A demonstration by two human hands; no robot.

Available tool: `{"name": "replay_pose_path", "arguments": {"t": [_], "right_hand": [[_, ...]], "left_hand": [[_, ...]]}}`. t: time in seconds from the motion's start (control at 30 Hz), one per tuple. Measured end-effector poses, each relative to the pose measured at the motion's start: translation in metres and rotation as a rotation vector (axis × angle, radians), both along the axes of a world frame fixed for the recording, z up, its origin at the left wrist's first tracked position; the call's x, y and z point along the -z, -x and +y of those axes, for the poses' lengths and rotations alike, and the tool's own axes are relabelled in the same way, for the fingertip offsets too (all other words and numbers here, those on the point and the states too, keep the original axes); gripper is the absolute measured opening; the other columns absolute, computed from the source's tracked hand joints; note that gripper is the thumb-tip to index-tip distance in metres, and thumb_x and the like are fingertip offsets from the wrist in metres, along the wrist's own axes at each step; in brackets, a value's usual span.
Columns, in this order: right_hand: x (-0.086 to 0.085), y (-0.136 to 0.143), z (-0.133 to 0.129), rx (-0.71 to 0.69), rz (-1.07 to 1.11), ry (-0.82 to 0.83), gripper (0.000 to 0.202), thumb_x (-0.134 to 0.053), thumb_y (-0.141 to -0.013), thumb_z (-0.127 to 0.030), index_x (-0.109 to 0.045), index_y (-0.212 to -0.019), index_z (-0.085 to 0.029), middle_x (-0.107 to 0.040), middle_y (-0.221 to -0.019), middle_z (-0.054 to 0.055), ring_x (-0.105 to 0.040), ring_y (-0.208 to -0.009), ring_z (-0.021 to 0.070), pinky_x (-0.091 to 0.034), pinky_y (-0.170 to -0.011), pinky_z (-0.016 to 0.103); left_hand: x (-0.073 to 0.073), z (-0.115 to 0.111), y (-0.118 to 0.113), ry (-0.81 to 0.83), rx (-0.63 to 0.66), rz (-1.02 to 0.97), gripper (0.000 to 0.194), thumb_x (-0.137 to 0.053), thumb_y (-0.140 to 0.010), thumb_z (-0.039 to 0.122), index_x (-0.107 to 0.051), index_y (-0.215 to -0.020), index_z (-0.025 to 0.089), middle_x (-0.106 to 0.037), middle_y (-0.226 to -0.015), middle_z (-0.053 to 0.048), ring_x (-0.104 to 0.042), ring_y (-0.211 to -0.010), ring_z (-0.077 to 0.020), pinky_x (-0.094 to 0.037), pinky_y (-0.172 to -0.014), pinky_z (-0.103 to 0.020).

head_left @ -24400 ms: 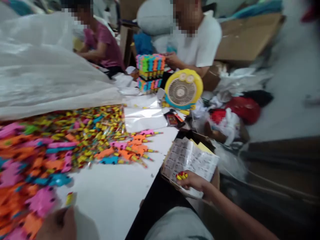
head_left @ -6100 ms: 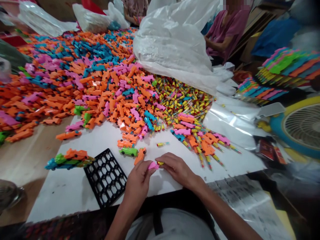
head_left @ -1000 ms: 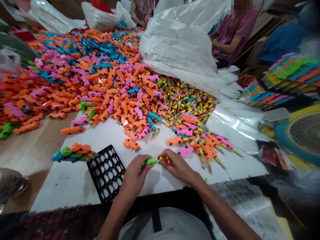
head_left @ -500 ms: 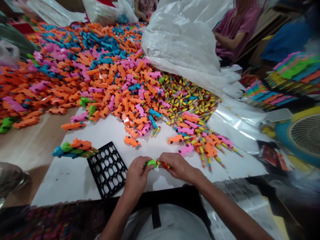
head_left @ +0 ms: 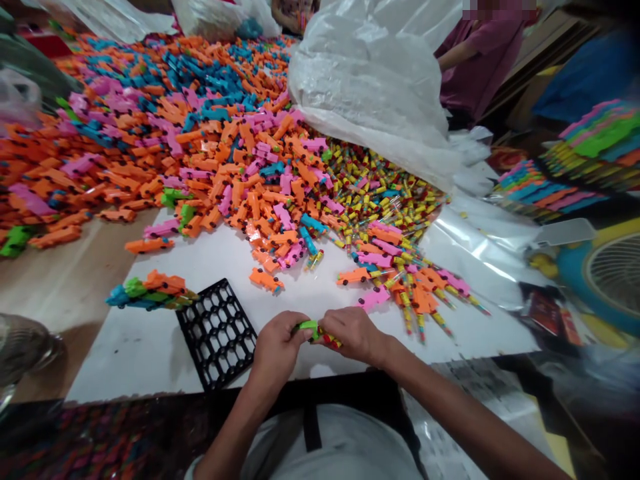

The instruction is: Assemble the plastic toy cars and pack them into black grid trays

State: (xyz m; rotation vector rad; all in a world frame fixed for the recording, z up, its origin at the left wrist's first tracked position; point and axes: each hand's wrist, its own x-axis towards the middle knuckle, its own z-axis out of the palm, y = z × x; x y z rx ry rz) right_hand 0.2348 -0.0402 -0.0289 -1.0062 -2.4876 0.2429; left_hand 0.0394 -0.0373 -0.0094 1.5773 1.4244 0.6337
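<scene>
My left hand [head_left: 280, 340] pinches a green toy car [head_left: 307, 326] above the white board. Right beside it, my right hand [head_left: 353, 333] is closed on small red and yellow pieces [head_left: 331, 340], which meet the car's right end. A black grid tray [head_left: 217, 333] lies left of my hands, with a row of car-topped pieces [head_left: 153, 291] at its upper left corner. Beyond my right hand lie a pink car [head_left: 373, 298] and a fan of cars joined to yellow sticks [head_left: 423, 293].
A large heap of toy cars [head_left: 125, 167] fills the back left. Yellow tubes [head_left: 385, 187] are piled under a plastic bag [head_left: 365, 87]. A fan [head_left: 615, 267] stands at the right, near stacked pieces [head_left: 555, 187]. A person in pink [head_left: 470, 67] is behind.
The red and yellow pieces in my right hand now sit closer against the green car. The person in pink has changed arm position. The whole view has shifted slightly.
</scene>
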Motion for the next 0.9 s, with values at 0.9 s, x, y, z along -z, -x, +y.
{"name": "replay_pose_path", "arguments": {"t": [0.9], "right_hand": [[0.003, 0.052, 0.029, 0.431, -0.027, 0.362, 0.038, -0.054, -0.093, -0.038, -0.051, -0.127, -0.020, -0.062, -0.110, 0.010, -0.064, -0.087, 0.0211, -0.051, -0.065, 0.029]], "left_hand": [[0.007, 0.034, 0.023, -0.403, -0.095, 0.351, 0.022, -0.045, -0.087, 0.020, -0.063, -0.099, 0.017, -0.060, -0.112, -0.012, -0.058, -0.102, -0.0236, -0.048, -0.091, -0.037]]}}
